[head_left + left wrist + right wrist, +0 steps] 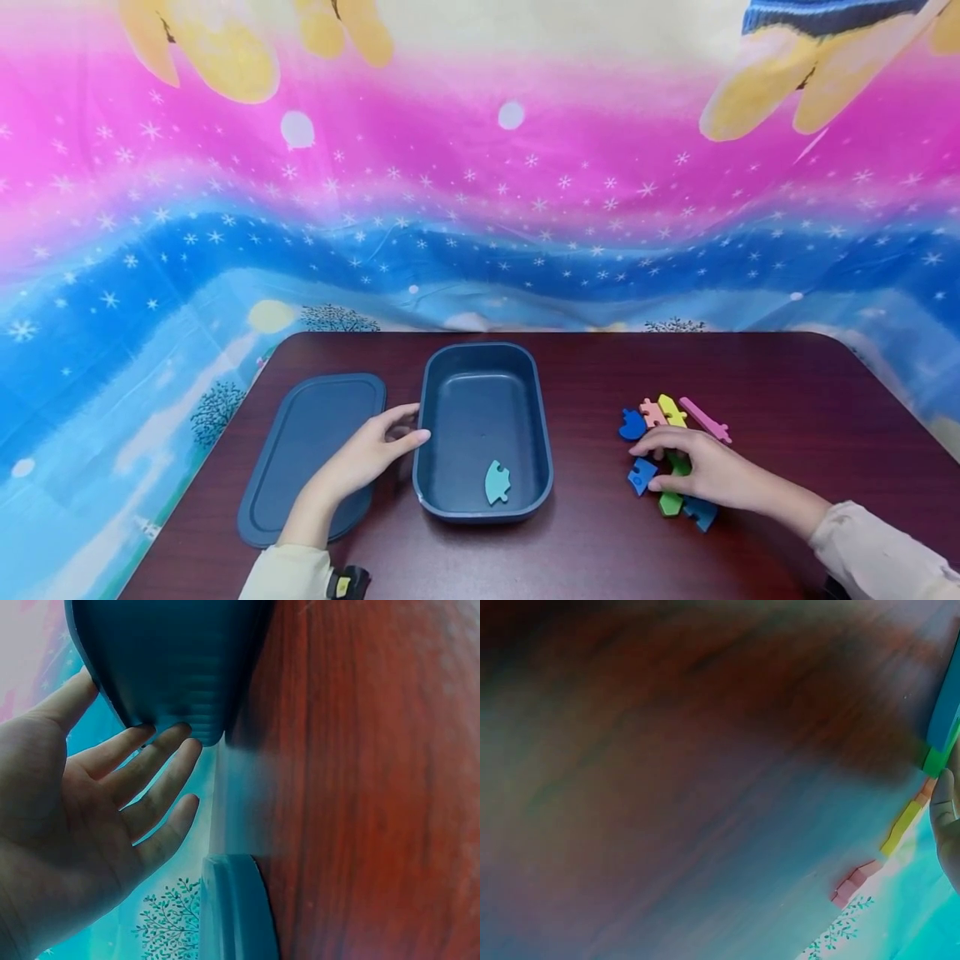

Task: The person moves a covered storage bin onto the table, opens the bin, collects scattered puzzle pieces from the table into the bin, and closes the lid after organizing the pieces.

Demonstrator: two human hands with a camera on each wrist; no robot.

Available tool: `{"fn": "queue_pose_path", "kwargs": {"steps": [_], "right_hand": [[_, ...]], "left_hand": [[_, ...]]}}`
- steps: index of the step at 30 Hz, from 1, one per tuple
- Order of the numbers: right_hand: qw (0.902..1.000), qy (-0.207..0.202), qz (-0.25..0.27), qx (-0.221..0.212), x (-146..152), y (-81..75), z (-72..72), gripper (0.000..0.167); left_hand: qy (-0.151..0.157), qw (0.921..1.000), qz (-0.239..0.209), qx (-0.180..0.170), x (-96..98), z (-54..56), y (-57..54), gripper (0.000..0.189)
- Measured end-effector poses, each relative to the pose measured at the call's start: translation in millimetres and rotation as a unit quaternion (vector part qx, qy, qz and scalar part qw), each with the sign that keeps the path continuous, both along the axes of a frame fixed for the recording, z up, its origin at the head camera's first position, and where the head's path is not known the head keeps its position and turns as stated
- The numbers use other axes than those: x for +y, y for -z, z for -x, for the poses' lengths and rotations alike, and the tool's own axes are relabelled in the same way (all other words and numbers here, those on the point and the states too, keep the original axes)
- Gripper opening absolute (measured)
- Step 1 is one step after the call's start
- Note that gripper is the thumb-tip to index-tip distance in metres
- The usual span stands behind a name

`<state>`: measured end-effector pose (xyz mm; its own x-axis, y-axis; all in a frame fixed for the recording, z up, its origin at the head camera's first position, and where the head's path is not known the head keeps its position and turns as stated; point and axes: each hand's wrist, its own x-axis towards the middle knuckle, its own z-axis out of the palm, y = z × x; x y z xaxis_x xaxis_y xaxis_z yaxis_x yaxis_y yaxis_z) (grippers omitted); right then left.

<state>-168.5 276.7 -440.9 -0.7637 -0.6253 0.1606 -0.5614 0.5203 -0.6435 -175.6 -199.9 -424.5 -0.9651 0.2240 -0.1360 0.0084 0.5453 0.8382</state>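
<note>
My left hand (372, 451) is at the left side of a dark blue-grey plastic box (547, 433), its thumb at the rim and its fingertips by the outer wall (161, 667). Inside the box lies a teal puzzle piece (497, 483). My right hand (701, 467) is over a group of colourful puzzle pieces, thumb and index finger apart beside a blue piece (642, 477). Under that hand a green piece (671, 503) is partly covered. Next to it are a dark blue piece (701, 513) and a rounded blue piece (632, 425).
The matching flat lid (315, 450) lies left of the box, partly behind my left forearm. Orange (652, 413), yellow (671, 410) and long pink (705, 419) pieces lie beyond my right hand. A printed cloth (480, 208) hangs behind the dark wooden table (585, 550).
</note>
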Motion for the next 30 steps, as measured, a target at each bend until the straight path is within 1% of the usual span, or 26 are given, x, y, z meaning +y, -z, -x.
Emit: {"fn": "queue_pose_path", "kwargs": {"steps": [4, 7, 12, 16, 19, 23, 30], "right_hand": [[0.9998, -0.001, -0.022, -0.003, 0.1, 0.1, 0.9, 0.038], [0.9992, 0.0, -0.039, 0.003, 0.6, 0.3, 1.1, 0.041], [0.999, -0.001, -0.043, 0.009, 0.3, 1.2, 1.8, 0.043], [0.9984, 0.002, -0.049, 0.029, -1.1, 3.1, 3.0, 0.043], [0.9976, 0.003, -0.054, 0.044, -1.8, 5.1, 3.8, 0.043], [0.9975, -0.001, -0.053, 0.047, -2.7, 7.3, 4.4, 0.042], [0.9946, 0.002, -0.073, 0.073, -5.7, 7.2, 4.8, 0.033]], "left_hand": [[0.0, 1.0, 0.004, 0.001, 0.1, 0.2, 0.4, 0.061], [0.002, 1.0, 0.003, 0.001, -0.1, 0.5, 0.7, 0.063], [0.002, 1.0, 0.002, 0.001, -0.4, 0.6, 0.9, 0.065], [0.001, 1.0, 0.003, 0.0, -0.5, 0.0, 1.1, 0.064], [0.0, 1.0, 0.003, 0.0, -0.5, -0.3, 1.5, 0.064], [-0.002, 1.0, 0.003, -0.001, 0.0, -0.4, 1.9, 0.064], [-0.002, 1.0, 0.003, -0.003, -0.4, 0.6, 2.4, 0.065]]}}
